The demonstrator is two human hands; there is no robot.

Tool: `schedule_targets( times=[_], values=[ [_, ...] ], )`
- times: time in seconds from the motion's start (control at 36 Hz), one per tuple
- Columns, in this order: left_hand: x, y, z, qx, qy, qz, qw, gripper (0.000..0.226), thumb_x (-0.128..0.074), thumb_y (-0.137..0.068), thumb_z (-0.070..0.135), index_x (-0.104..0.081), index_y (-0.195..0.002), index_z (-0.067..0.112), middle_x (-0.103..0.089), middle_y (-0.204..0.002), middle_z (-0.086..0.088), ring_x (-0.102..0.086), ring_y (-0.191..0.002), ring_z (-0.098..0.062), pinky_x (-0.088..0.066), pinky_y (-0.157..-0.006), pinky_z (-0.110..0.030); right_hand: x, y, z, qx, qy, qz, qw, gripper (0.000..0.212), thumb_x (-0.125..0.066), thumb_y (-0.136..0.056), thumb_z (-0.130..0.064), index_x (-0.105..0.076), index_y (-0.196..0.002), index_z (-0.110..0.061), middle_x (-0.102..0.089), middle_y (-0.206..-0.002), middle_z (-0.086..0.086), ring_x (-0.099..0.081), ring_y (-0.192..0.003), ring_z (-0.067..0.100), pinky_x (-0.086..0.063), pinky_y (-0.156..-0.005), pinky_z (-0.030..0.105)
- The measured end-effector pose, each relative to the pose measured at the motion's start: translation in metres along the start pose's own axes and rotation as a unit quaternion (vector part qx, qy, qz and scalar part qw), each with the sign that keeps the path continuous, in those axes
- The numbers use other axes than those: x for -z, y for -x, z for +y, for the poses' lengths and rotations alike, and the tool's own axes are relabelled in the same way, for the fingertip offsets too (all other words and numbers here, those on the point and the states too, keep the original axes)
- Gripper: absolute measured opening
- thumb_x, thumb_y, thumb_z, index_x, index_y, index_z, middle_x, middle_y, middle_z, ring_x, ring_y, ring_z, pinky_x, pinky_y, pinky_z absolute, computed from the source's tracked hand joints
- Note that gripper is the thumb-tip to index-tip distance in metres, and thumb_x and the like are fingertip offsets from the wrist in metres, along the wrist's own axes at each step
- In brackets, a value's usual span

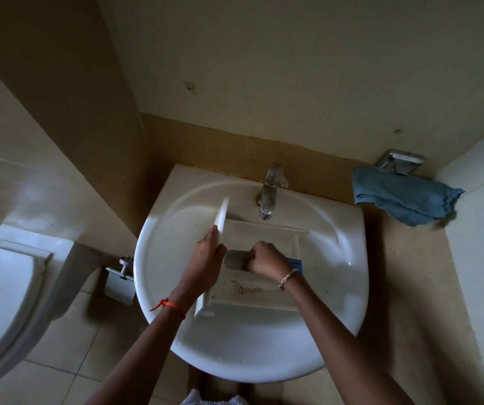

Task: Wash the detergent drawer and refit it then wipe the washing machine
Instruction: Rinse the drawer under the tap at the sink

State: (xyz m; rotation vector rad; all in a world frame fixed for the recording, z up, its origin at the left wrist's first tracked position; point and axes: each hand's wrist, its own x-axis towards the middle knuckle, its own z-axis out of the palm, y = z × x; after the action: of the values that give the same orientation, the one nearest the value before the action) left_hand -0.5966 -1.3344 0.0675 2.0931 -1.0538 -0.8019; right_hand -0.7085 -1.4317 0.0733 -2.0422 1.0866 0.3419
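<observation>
- At the centre of the frame, a white plastic detergent drawer lies inside a white ceramic washbasin, just below a chrome tap.
- Its flat front panel stands up at the left end, tilted toward the upper part of the frame.
- The left hand holds this front panel. Its grip is clamped on the panel edge, with the fingers along the outer face.
- The right hand is inside a drawer compartment with its fingers curled into a fist. I cannot tell if its grip closes on something, because the hand hides what is under it.
- A small blue plastic part shows just beside the right wrist.
- Brown dirt spots sit on the lower wall of the drawer.
- An orange thread is around the left wrist, and a thin bracelet is around the right one.
- At the upper right, a blue cloth hangs near a metal holder.
- At the lower left stands a white toilet, with a paper roll holder between it and the basin.
</observation>
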Motion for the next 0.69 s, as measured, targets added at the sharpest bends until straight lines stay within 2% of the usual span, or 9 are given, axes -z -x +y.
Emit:
schedule_targets(
  times=[0.06,0.08,0.17,0.25,0.31,0.36,0.42,0.47,0.69],
  values=[
    [0.000,-0.001,0.000,0.002,-0.001,-0.004,1.000,0.050,-0.040,-0.098,0.008,-0.024,-0.144,-0.002,-0.050,-0.126,-0.028,-0.054,-0.106,-0.034,-0.046,-0.087,-0.036,0.014,-0.007,0.006,-0.041,-0.223,0.036,0.973,0.021,-0.050,-0.085,-0.003,-0.064,-0.078,0.012,-0.063,-0.072,0.026,-0.055,-0.060,0.019,-0.043,-0.052,0.019],
    [0.001,-0.001,0.000,0.003,-0.001,-0.008,1.000,0.050,-0.039,-0.098,0.009,-0.024,-0.144,-0.001,-0.050,-0.127,-0.027,-0.054,-0.106,-0.034,-0.047,-0.089,-0.039,0.019,-0.010,0.009,-0.069,-0.363,0.029,0.929,0.022,-0.051,-0.087,-0.005,-0.065,-0.085,0.011,-0.067,-0.074,0.025,-0.060,-0.060,0.021,-0.049,-0.055,0.023],
    [0.001,-0.001,0.000,0.014,-0.005,-0.014,1.000,0.050,-0.039,-0.099,0.011,-0.023,-0.146,0.001,-0.048,-0.132,-0.025,-0.054,-0.110,-0.033,-0.048,-0.093,-0.042,0.030,-0.021,0.020,-0.105,-0.682,-0.009,0.723,0.027,-0.043,-0.094,-0.013,-0.062,-0.089,0.005,-0.071,-0.074,0.018,-0.070,-0.067,0.025,-0.057,-0.066,0.030],
    [0.001,-0.002,-0.001,0.022,-0.011,-0.010,1.000,0.053,-0.040,-0.099,0.012,-0.020,-0.147,0.003,-0.045,-0.135,-0.025,-0.052,-0.114,-0.032,-0.046,-0.095,-0.039,0.034,-0.035,0.021,-0.087,-0.823,-0.018,0.562,0.028,-0.033,-0.098,-0.009,-0.054,-0.098,0.010,-0.067,-0.090,0.029,-0.064,-0.097,0.036,-0.054,-0.083,0.043],
    [0.000,-0.002,-0.001,0.023,-0.012,-0.008,1.000,0.054,-0.041,-0.099,0.012,-0.020,-0.147,0.002,-0.044,-0.137,-0.025,-0.051,-0.117,-0.033,-0.044,-0.098,-0.039,0.032,-0.042,0.017,-0.083,-0.858,-0.022,0.507,0.031,-0.030,-0.098,-0.006,-0.048,-0.110,0.015,-0.059,-0.108,0.030,-0.051,-0.117,0.040,-0.045,-0.091,0.048],
    [0.001,-0.002,-0.001,0.019,-0.012,-0.009,1.000,0.053,-0.041,-0.098,0.011,-0.021,-0.146,0.001,-0.045,-0.135,-0.026,-0.051,-0.116,-0.033,-0.045,-0.097,-0.038,0.030,-0.047,0.013,-0.067,-0.871,-0.020,0.486,0.031,-0.027,-0.098,-0.004,-0.046,-0.114,0.014,-0.056,-0.110,0.030,-0.052,-0.113,0.041,-0.050,-0.084,0.047],
    [0.000,-0.002,-0.002,0.011,-0.013,-0.010,1.000,0.052,-0.040,-0.098,0.010,-0.022,-0.145,0.000,-0.048,-0.130,-0.026,-0.053,-0.112,-0.033,-0.045,-0.093,-0.038,0.030,-0.051,0.010,-0.058,-0.876,-0.012,0.479,0.030,-0.024,-0.096,0.000,-0.050,-0.102,0.013,-0.057,-0.097,0.029,-0.056,-0.092,0.037,-0.057,-0.063,0.044],
    [0.000,-0.002,-0.002,0.009,-0.011,-0.011,1.000,0.051,-0.040,-0.098,0.010,-0.022,-0.145,-0.001,-0.049,-0.129,-0.027,-0.053,-0.110,-0.033,-0.044,-0.092,-0.037,0.029,-0.055,0.007,-0.059,-0.872,-0.008,0.485,0.031,-0.024,-0.095,0.001,-0.052,-0.092,0.011,-0.057,-0.087,0.024,-0.055,-0.082,0.033,-0.057,-0.053,0.040],
    [0.000,-0.003,-0.003,0.000,0.009,-0.005,1.000,0.050,-0.040,-0.098,0.007,-0.025,-0.144,-0.002,-0.053,-0.121,-0.025,-0.055,-0.102,-0.028,-0.043,-0.080,-0.027,0.030,-0.061,0.005,-0.095,-0.826,-0.031,0.554,0.035,-0.023,-0.093,0.002,-0.051,-0.073,-0.001,-0.055,-0.064,0.014,-0.048,-0.069,0.022,-0.052,-0.055,0.029]
  ],
)
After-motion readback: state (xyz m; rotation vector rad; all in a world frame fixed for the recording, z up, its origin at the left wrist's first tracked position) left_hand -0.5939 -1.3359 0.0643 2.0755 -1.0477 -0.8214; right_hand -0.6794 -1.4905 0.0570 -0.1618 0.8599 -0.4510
